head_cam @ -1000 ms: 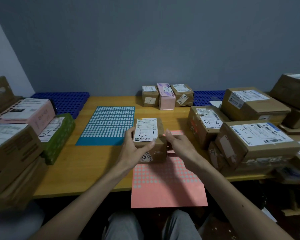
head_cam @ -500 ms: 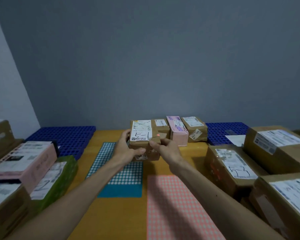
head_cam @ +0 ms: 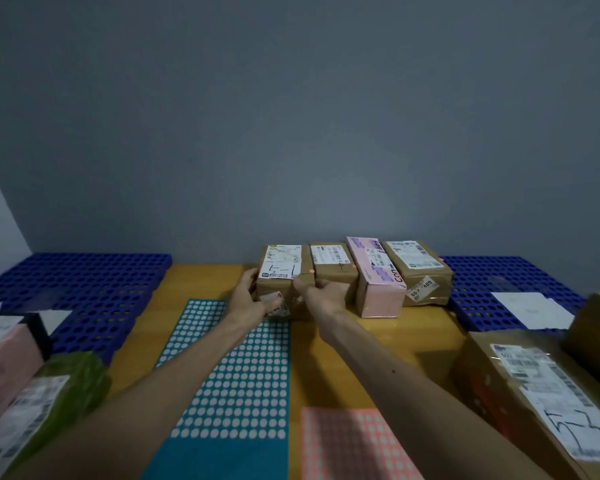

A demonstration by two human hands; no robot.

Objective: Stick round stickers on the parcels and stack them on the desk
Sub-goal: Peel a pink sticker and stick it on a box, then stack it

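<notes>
A small brown cardboard parcel (head_cam: 284, 268) with a white label and a round pink sticker near its right top edge sits at the far end of the wooden desk (head_cam: 378, 337). It stands at the left end of a row with a brown parcel (head_cam: 331, 261), a pink parcel (head_cam: 374, 275) and another brown parcel (head_cam: 418, 268). My left hand (head_cam: 252, 294) grips its left side. My right hand (head_cam: 321, 294) holds its right front corner. A teal sticker sheet (head_cam: 232, 375) and a pink sticker sheet (head_cam: 347, 441) lie nearer to me.
Blue perforated mats (head_cam: 84, 292) lie at the left back, and another blue mat (head_cam: 499, 292) at the right back. A green-wrapped parcel (head_cam: 59, 393) and a pink box (head_cam: 0, 358) are at the near left. Brown parcels (head_cam: 534, 393) crowd the near right. A grey wall stands behind the row.
Both hands carried the small brown parcel from over the pink sticker sheet away to the back of the desk, setting it beside the row of parcels. The camera tilted up.
</notes>
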